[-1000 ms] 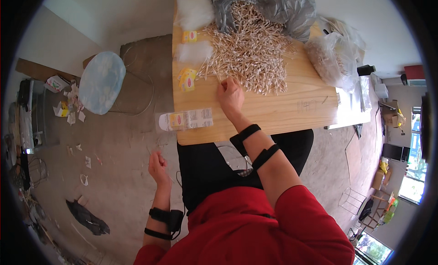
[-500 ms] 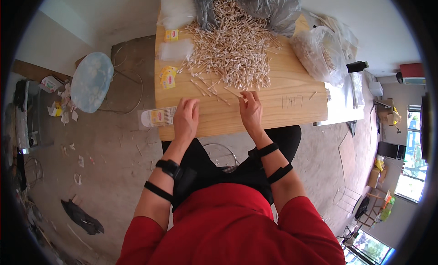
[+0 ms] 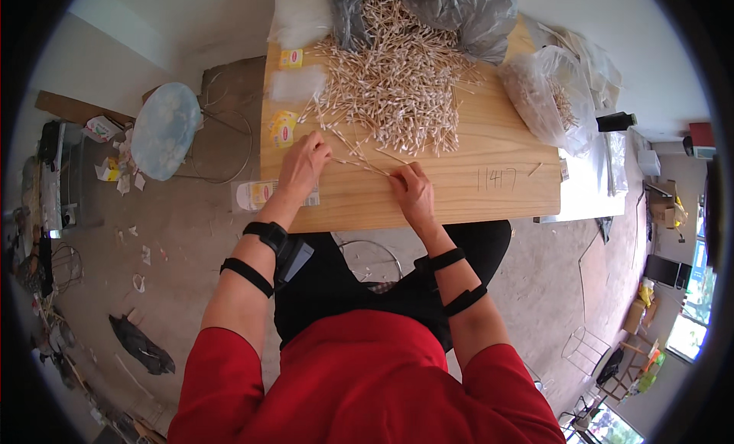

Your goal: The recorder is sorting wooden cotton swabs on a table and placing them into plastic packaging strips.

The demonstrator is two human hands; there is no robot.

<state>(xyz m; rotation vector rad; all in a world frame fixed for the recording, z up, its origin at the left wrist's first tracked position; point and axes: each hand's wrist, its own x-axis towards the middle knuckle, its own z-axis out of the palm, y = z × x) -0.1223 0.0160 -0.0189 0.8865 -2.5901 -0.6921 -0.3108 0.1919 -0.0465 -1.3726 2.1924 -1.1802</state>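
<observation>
A large heap of cotton swabs (image 3: 405,85) spreads over the wooden table (image 3: 451,199), with several loose swabs (image 3: 355,150) at its near edge. My left hand (image 3: 306,163) is closed beside these loose swabs; what its fingertips hold, if anything, is too small to make out. To the right, my right hand (image 3: 414,192) pinches the near end of a thin swab. Partly under my left wrist lies a clear packet (image 3: 260,193) with a yellow label and swabs inside. Yellow cards (image 3: 283,128) sit just beyond my left hand.
Grey plastic (image 3: 478,20) covers the heap's far side. A clear bag of swabs (image 3: 547,100) stands at the table's right. Clear plastic sleeves (image 3: 298,85) lie at the far left. A round stool (image 3: 164,131) stands left of the table, and a dark cloth (image 3: 141,345) lies on the floor.
My left hand has moved forward, off the clear packet and up to the loose swabs. My right hand has drawn slightly back toward me. The view has shifted slightly.
</observation>
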